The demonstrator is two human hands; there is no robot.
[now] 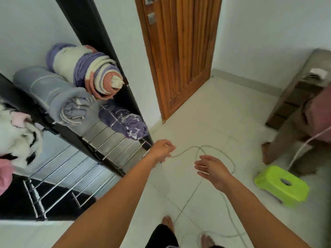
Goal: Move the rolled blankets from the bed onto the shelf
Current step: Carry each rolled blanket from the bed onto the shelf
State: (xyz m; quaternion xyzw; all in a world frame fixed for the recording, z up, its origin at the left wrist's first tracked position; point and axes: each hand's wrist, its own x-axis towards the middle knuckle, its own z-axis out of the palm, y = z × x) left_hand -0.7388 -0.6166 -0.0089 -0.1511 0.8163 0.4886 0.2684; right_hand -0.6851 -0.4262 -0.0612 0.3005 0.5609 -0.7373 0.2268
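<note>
Three rolled blankets already lay on the black-framed shelf with chrome slats (114, 145): a plush purple, cream and pink striped roll (86, 68), a soft grey-blue one with thin white lines (53, 93) and a smaller dark purple printed bundle (123, 120). The bed was not clearly in view, so what remained was uncertain. The left hand (162, 149), near the shelf's edge, had loosely curled fingers holding nothing evident; the right hand (213, 170) hung empty, fingers relaxed, over glossy white floor tiles (223, 122).
</note>
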